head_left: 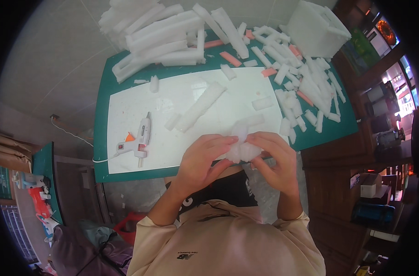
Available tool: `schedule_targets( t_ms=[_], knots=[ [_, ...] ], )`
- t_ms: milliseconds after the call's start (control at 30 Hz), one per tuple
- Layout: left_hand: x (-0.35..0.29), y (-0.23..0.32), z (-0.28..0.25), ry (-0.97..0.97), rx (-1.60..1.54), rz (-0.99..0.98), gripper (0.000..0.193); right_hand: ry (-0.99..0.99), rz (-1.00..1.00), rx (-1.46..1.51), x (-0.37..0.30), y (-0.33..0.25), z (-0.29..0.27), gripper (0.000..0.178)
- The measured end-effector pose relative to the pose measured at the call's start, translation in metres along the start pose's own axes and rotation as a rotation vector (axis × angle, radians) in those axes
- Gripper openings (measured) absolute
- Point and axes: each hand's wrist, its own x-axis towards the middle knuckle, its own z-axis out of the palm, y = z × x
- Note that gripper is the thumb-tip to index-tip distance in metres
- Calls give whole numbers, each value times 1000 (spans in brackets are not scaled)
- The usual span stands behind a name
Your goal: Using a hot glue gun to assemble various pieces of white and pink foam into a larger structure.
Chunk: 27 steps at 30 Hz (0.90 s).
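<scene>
Both hands meet at the near edge of the table around a white foam piece [244, 153], which looks made of several small blocks with a strip sticking up at the far side. My left hand [205, 156] grips its left side, fingers curled over the top and thumb below. On the right side my right hand [276, 154] pinches it in the same way. Part of the piece is hidden behind the fingers. A long white foam strip [202, 106] and a small foam block [263, 103] lie on the white board beyond my hands.
A white hot glue gun [138, 140] with an orange trigger stands left on the white board [163, 99], its cord running off left. Foam bars [163, 41] pile at the back left. A large foam box [316, 30] and loose scraps [315, 85] cover the green table's right side.
</scene>
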Motion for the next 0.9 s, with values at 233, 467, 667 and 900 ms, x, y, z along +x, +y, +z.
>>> schedule_targets(
  t_ms=[233, 467, 667, 900],
  knots=[
    [-25, -7, 4, 40, -28, -274, 46, 39, 34, 28, -7, 11, 1, 40],
    [-64, -30, -9, -32, 242, -476, 42, 76, 180, 63, -16, 23, 13, 37],
    [-66, -19, -51, -78, 265, -467, 31, 42, 259, 101, -14, 38, 25, 35],
    [-86, -32, -155, 54, 730, -578, 39, 30, 382, 284, -17, 54, 34, 34]
  ],
)
